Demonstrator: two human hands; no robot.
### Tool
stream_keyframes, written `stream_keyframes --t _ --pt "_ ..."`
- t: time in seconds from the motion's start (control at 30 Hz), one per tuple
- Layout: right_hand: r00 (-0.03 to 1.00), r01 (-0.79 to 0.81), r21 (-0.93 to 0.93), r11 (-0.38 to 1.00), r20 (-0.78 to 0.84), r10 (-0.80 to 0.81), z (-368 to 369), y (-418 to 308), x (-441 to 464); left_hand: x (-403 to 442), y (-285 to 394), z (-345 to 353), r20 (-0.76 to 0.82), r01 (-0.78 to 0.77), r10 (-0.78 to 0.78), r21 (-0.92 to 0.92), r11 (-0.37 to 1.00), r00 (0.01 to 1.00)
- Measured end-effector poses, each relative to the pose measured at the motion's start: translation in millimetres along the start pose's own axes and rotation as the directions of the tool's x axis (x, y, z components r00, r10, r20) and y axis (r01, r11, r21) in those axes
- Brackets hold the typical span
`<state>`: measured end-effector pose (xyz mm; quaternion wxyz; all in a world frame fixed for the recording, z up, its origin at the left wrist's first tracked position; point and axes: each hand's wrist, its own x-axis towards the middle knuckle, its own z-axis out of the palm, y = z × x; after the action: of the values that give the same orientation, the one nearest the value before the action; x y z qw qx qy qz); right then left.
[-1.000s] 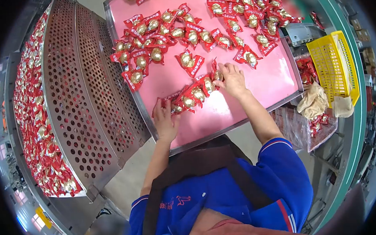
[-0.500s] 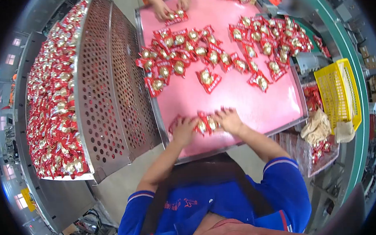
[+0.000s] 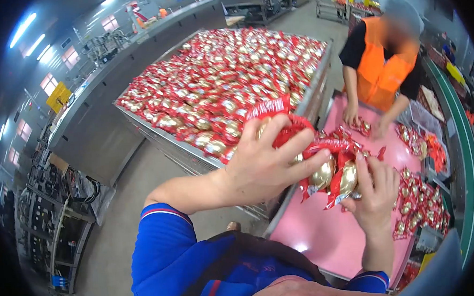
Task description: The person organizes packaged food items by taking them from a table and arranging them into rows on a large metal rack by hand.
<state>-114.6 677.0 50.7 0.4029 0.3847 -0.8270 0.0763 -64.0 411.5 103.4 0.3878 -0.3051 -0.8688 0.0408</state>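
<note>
Lifted above the pink tabletop (image 3: 316, 227) is a short row of red-and-gold wrapped packets (image 3: 322, 178), each with a rounded gold middle and crimped red ends. My left hand (image 3: 267, 160) grips the row from its left end, fingers curved over the wrappers. At the other end my right hand (image 3: 376, 189) presses against a packet with thumb and fingers. The two hands squeeze the row between them, near the edge of a big metal bin. The bin is heaped with the same kind of packets (image 3: 228, 79). My left hand hides part of the row.
The metal bin's wall (image 3: 167, 146) stands left of the table. More loose packets (image 3: 419, 205) lie on the table's right side. Across the table a co-worker in an orange vest (image 3: 377, 68) handles packets. A green conveyor edge (image 3: 471, 173) runs along the right.
My hands have raised the row of packets off the tabletop and carried it left toward the bin. The camera view has swung left and up, showing the bin's top and the co-worker.
</note>
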Motion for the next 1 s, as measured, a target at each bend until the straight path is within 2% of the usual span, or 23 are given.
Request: stream_keyframes --t 0.03,0.07,0.17,0.27,0.37,0.4,0.5,0.67,0.7,0.8,0.9,1.0 --pt "0.999 0.026 -0.016 1.0 -0.041 -0.027 2 -7 26 -2 -22 -10 -0.048 -0.03 0.034 0.074 0.997 0.998" --pt "0.995 0.051 -0.033 0.998 -0.079 -0.054 7 -16 52 -5 -43 -24 -0.05 -0.011 0.015 0.081 0.997 0.999" --pt "0.97 0.162 -0.091 0.983 -0.169 -0.176 31 -48 139 -32 -132 -33 -0.21 -0.038 0.061 0.112 0.993 0.976" --pt "0.97 0.172 -0.115 0.978 -0.153 -0.189 75 -104 232 -74 -235 -50 -0.237 0.004 0.014 0.072 0.997 0.971" --pt "0.96 0.212 -0.122 0.97 -0.16 -0.23 143 -166 334 -128 -356 -52 -0.237 0.061 -0.029 0.13 0.99 0.971" --pt "0.978 0.19 -0.101 0.977 -0.064 -0.197 165 -189 367 -151 -397 -52 -0.209 0.099 -0.072 0.122 0.988 0.975" --pt "0.988 0.143 -0.036 0.989 0.06 -0.141 244 -244 459 -200 -510 -46 -0.109 0.199 -0.193 0.049 0.979 0.975" --pt "0.992 0.041 0.037 0.998 0.114 -0.045 386 -299 545 -262 -646 0 0.005 0.319 -0.319 0.034 0.947 0.948" --pt "0.986 0.005 0.094 0.996 0.164 -0.02 410 -306 556 -273 -669 14 0.033 0.335 -0.337 0.041 0.941 0.941" --pt "0.942 -0.098 0.079 0.992 0.33 0.067 466 -329 580 -299 -724 53 0.134 0.365 -0.37 0.056 0.929 0.919" --pt "0.9 -0.153 0.035 0.988 0.417 0.125 518 -339 592 -309 -764 86 0.249 0.372 -0.373 0.052 0.927 0.894" --pt "0.822 -0.183 0.005 0.983 0.549 0.151 554 -350 593 -319 -789 120 0.453 0.409 -0.37 0.013 0.912 0.811"
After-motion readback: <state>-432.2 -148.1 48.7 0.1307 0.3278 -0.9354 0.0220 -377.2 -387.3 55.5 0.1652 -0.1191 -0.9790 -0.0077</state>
